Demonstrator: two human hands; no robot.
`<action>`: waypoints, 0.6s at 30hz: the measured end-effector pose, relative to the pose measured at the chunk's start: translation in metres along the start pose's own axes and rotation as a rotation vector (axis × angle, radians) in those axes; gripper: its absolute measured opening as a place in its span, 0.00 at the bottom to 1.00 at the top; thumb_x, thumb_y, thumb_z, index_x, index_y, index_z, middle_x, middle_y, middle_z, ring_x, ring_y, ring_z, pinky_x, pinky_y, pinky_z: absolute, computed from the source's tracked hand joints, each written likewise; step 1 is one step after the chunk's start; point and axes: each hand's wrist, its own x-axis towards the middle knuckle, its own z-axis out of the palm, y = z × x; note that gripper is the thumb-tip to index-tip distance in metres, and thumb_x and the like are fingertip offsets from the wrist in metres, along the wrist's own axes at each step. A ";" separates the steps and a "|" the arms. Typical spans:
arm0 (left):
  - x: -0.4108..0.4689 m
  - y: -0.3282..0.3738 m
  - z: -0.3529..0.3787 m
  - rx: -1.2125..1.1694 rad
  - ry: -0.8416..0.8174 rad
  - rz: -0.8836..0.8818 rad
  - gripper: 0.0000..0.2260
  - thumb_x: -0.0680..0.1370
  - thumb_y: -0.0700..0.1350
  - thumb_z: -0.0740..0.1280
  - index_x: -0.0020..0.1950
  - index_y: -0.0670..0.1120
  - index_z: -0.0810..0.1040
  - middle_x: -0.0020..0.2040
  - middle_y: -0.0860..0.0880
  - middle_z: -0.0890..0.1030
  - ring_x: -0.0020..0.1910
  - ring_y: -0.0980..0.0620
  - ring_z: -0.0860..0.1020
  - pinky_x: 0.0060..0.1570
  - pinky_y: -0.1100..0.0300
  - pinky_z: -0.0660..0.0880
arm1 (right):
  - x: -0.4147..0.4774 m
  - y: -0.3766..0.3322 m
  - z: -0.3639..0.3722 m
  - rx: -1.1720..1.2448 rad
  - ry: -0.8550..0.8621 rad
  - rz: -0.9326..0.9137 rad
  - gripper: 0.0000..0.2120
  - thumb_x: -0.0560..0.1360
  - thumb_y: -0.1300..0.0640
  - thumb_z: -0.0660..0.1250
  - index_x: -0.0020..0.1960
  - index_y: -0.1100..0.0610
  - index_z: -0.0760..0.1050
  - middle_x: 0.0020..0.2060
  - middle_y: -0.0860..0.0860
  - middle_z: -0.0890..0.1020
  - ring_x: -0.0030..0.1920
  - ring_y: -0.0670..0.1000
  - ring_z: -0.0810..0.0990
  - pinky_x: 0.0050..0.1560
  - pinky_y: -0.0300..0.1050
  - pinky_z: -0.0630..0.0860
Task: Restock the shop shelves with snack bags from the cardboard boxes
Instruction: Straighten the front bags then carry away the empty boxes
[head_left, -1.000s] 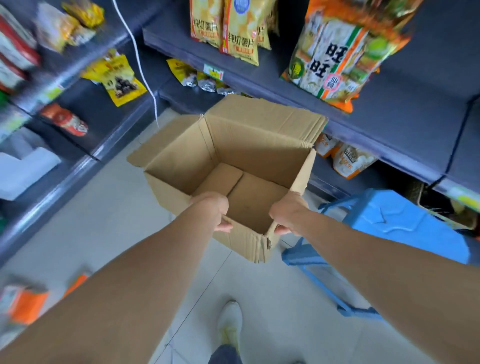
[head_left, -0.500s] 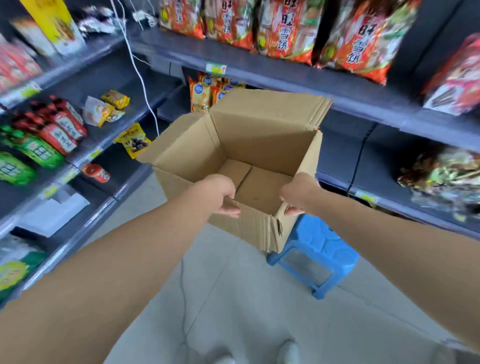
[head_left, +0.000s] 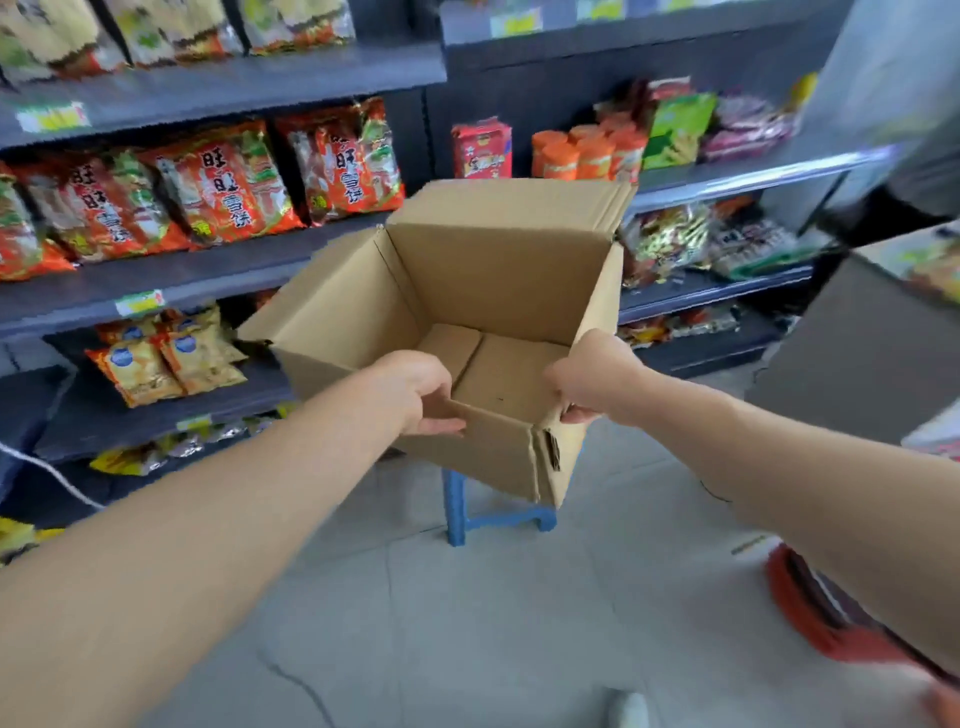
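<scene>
Your dark shelves (head_left: 218, 270) carry red snack bags (head_left: 223, 187) and yellow bags (head_left: 171, 358); a blue stool (head_left: 462, 512) stands on the tiled floor (head_left: 493, 623).

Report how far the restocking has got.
Done: this cardboard box is empty, and red snack bags fill the middle shelf. In hand: left hand and right hand grip its near rim, above the blue stool. Left: no other boxes in view.

A blue plastic stool (head_left: 470, 512) stands on the pale tiled floor (head_left: 493, 623) in front of the shelving. A white cable (head_left: 47, 470) trails at the left edge. Something red and dark (blurred) (head_left: 826, 618) lies on the floor at the lower right.
</scene>
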 end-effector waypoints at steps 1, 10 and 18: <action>-0.010 0.004 0.017 0.013 -0.024 0.024 0.07 0.75 0.27 0.59 0.42 0.38 0.69 0.56 0.38 0.68 0.57 0.33 0.76 0.29 0.48 0.79 | -0.011 0.017 -0.004 0.127 0.009 0.057 0.06 0.77 0.58 0.62 0.47 0.57 0.65 0.29 0.50 0.65 0.28 0.48 0.63 0.25 0.38 0.58; -0.111 0.013 0.230 0.285 -0.376 0.315 0.11 0.76 0.28 0.57 0.37 0.40 0.66 0.43 0.40 0.67 0.44 0.42 0.74 0.40 0.51 0.82 | -0.149 0.204 -0.057 0.716 0.505 0.604 0.08 0.74 0.60 0.64 0.50 0.65 0.73 0.41 0.58 0.80 0.38 0.56 0.84 0.35 0.45 0.83; -0.240 -0.048 0.450 0.404 -0.683 0.367 0.23 0.74 0.27 0.56 0.69 0.36 0.66 0.45 0.41 0.68 0.37 0.45 0.73 0.15 0.52 0.74 | -0.340 0.371 -0.077 0.708 0.864 0.885 0.02 0.71 0.65 0.63 0.40 0.64 0.72 0.32 0.57 0.77 0.32 0.55 0.83 0.35 0.51 0.84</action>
